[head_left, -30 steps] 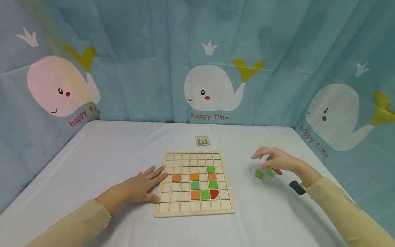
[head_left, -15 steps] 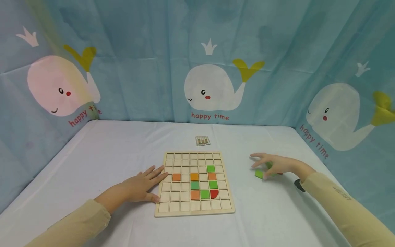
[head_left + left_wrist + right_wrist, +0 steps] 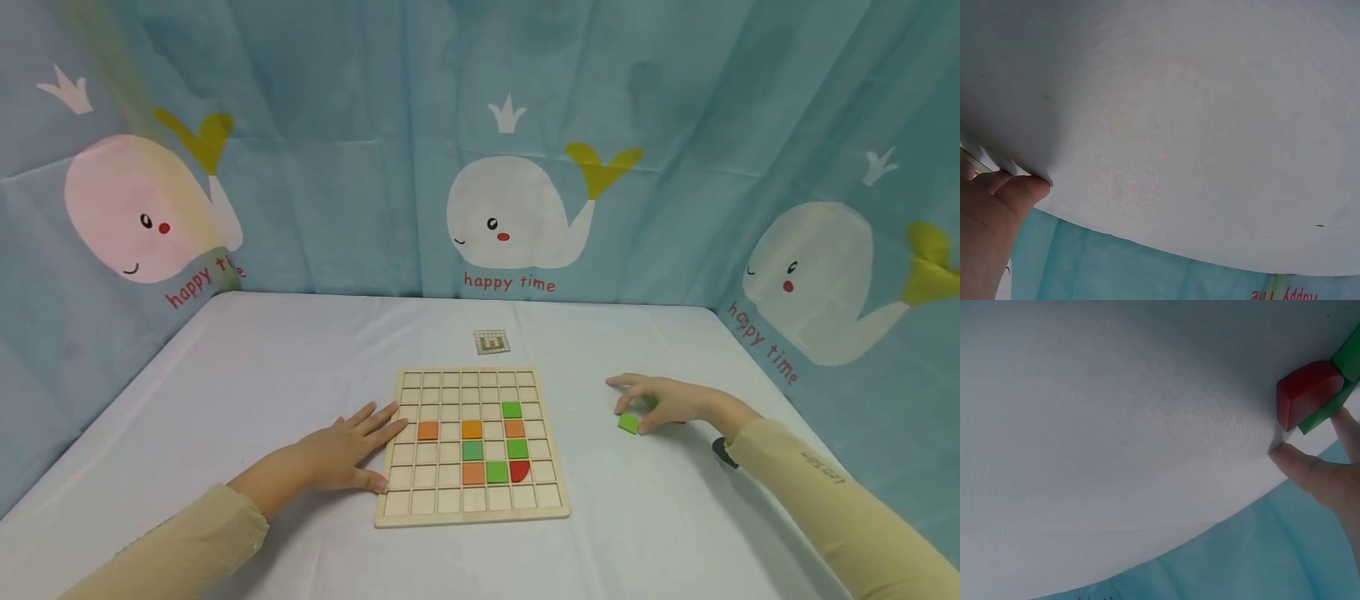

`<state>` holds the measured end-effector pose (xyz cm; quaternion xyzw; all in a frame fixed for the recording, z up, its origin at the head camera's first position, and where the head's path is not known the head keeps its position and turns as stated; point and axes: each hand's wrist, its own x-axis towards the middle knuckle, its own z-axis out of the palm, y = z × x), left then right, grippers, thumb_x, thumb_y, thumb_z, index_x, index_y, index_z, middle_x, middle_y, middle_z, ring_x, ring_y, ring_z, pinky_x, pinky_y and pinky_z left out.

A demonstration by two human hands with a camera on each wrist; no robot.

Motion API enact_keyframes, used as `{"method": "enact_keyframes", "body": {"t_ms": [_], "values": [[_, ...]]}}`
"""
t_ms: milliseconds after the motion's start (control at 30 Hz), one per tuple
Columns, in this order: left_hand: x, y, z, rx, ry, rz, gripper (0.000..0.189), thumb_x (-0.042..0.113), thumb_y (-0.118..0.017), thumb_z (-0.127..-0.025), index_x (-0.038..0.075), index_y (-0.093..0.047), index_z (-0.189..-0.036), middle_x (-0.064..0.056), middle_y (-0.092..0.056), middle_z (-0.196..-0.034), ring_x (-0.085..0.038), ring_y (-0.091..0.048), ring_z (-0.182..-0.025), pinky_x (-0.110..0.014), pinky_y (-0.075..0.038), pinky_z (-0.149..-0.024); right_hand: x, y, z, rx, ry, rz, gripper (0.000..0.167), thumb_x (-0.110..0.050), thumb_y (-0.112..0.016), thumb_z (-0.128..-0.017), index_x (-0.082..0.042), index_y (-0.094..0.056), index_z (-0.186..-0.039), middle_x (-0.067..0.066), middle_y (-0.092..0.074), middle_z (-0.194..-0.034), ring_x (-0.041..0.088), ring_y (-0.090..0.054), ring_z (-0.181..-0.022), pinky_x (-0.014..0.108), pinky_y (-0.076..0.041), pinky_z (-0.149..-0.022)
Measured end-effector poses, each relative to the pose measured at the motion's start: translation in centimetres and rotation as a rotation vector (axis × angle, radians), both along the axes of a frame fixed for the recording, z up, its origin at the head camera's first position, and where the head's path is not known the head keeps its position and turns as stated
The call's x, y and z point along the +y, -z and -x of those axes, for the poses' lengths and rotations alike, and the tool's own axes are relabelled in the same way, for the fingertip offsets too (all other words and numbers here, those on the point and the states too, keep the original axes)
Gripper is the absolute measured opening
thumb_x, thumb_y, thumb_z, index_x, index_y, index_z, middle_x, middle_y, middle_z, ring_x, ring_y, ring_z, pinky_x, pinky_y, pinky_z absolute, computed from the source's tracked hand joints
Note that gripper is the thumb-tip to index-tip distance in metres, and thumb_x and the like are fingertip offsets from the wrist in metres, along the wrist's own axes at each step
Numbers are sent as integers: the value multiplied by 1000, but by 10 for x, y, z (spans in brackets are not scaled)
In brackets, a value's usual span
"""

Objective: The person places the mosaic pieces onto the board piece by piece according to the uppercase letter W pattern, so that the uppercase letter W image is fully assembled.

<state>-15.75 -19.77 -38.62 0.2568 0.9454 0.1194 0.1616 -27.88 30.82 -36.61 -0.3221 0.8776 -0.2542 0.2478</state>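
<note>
My left hand (image 3: 337,454) lies flat with fingers spread, fingertips and thumb on the left edge of a wooden grid board (image 3: 472,519). Several square tiles in orange, green and teal sit in its cells, with a red quarter-round tile (image 3: 520,472) at lower right. To the right of the board, my right hand (image 3: 667,402) pinches a green square tile (image 3: 628,423) on the table between thumb and index finger; its other fingers reach forward. Beneath that palm, a second green tile (image 3: 1329,411) stands tilted against a red rounded block (image 3: 1310,390); the head view mostly hides both.
A small pattern card (image 3: 491,342) lies beyond the board's far edge. A black object (image 3: 724,452) is partly covered by the right sleeve. White cloth covers the table (image 3: 300,350), and a blue whale-print curtain (image 3: 360,167) hangs around its back and sides.
My right hand has come down onto the green tiles, and its thumb and index finger have drawn together at the nearer one. The left hand and the board stay put.
</note>
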Motion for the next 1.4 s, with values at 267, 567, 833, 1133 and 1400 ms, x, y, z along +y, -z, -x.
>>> {"method": "enact_keyframes", "body": {"t_ms": [267,567,833,1133,1400], "values": [[0,0,-1,4,-1,-2,96,65,-58,-82,9,-27,-154,-15,-12,-161,-45,-11,-144,-69,-22,-105,-1,2,0,8,13,2,20,-10,-77,-81,-18,-68,-97,26,-27,-153,53,-10,-140,69,-15,-106],[1,-2,-3,10,5,-4,95,63,-60,-82,8,-28,-153,-16,-13,-161,-48,-12,-143,-70,-23,-103,-5,2,-1,37,38,1,20,-14,-79,-80,-19,-67,-96,25,-34,-150,52,-16,-139,67,-18,-107],[1,0,-3,9,3,1,95,64,-59,-83,9,-28,-154,-15,-13,-161,-46,-13,-143,-69,-23,-104,-13,-10,-8,93,111,47,19,-12,-77,-83,-17,-63,-95,17,-52,-139,48,-36,-133,65,-33,-101],[1,-1,-2,-2,-4,-2,95,64,-59,-82,10,-27,-154,-14,-12,-161,-46,-11,-144,-69,-22,-105,-29,-28,-23,-3,217,188,24,-4,-73,-85,1,-61,-106,9,-68,-104,27,-61,-98,33,-53,-79],[0,1,-1,21,3,9,96,65,-59,-82,10,-28,-154,-15,-13,-161,-46,-13,-143,-69,-24,-104,-44,-35,-36,-77,289,289,34,-4,-71,-88,8,-61,-118,9,-66,-107,24,-59,-103,33,-53,-83]]}}
